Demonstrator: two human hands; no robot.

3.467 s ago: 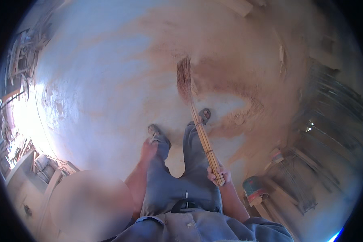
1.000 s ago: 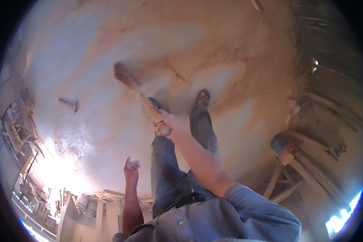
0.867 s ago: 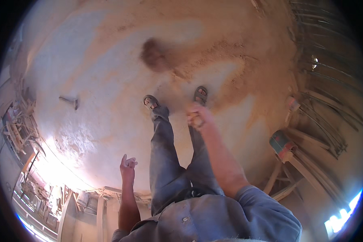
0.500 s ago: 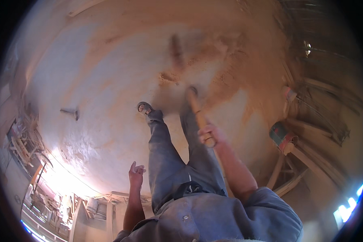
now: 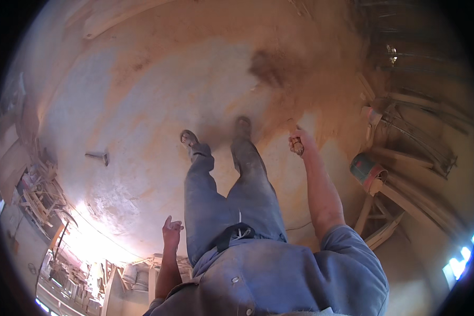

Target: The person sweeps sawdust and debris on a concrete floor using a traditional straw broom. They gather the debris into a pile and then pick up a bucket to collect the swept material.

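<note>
My right hand (image 5: 298,141) is closed around the end of a wooden handle (image 5: 298,147), out in front of my right leg. The handle looks like that of a broom. Its far end is smeared by motion; a dark blurred patch (image 5: 268,67) over the dusty floor looks like its head. Low beside my left thigh hangs my left hand (image 5: 172,231), holding nothing, with the index finger raised and the others loosely bent. Brown dust, like sawdust (image 5: 287,110), covers much of the floor ahead of my feet.
A hammer-like tool (image 5: 104,158) lies on the floor at left. Green and red bucket (image 5: 364,171) and wooden beams (image 5: 405,203) stand at right. Wood scraps (image 5: 37,197) are heaped at left. A long board (image 5: 110,21) lies at the far left.
My right hand has swung forward and to the right with the broom handle, and the dark blurred head has moved right. My left hand has dropped slightly nearer my body.
</note>
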